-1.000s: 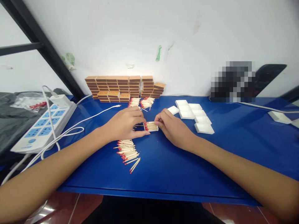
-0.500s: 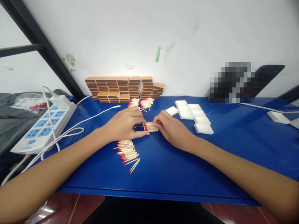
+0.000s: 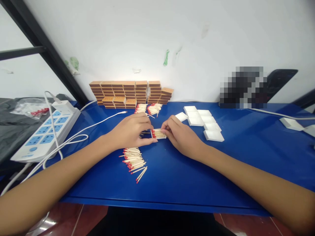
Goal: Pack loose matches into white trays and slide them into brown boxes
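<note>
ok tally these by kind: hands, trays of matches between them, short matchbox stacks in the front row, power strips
Left hand and right hand: 2
Tray of matches: 1
Short matchbox stacks: 3
Power strip: 1
Total: 7

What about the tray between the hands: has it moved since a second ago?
No: the tray keeps its place against the stacked matchboxes; only the whole view drifts slightly.

Both hands touch a small white tray filled with red-tipped matches.
</note>
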Motion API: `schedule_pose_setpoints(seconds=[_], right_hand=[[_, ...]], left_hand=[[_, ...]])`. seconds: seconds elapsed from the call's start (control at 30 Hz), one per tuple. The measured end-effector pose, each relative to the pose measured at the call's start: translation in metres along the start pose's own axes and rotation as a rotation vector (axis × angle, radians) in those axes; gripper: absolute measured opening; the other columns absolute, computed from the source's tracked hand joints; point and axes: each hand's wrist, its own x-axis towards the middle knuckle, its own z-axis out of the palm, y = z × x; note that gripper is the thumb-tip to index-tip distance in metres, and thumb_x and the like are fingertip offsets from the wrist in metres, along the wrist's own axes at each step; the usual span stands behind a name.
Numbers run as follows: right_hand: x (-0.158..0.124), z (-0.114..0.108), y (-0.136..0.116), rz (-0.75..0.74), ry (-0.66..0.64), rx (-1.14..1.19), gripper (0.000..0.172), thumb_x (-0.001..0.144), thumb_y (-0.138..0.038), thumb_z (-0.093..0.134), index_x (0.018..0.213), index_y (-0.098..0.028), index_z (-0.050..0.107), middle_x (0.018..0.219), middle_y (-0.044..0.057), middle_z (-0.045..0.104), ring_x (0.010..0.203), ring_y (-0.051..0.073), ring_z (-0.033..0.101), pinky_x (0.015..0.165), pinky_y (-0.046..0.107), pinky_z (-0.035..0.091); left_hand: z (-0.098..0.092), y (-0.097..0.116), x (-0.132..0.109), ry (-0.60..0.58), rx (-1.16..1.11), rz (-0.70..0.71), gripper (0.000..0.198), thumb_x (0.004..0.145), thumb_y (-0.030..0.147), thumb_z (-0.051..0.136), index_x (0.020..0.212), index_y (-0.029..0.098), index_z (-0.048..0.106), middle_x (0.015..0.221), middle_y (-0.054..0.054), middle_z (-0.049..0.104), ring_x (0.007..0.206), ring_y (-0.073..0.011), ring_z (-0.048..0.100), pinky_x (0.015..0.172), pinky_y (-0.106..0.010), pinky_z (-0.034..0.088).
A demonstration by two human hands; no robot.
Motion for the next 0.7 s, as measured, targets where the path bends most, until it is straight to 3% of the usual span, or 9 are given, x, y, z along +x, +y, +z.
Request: schedule_pose_setpoints(seconds=[0.7], right_hand=[[-0.0011,-0.0046,0.0005,-0.052,-0.010,0.028,0.010,0.105,-0.021,0.047,0.102,-0.022,0.056,0.104,0.007,0.060,0.078,0.019,0.059,0.070,0.034,0.048]], left_hand=[[-0.0007,-0.0030,-0.0008,-0.021,0.013,-0.016,0.040,0.097,0.054,0.064,0.100,0.015,0.074,0.093,-0.009,0.071,0.091,-0.0228,0.064,0.086,-0.036,0.052]])
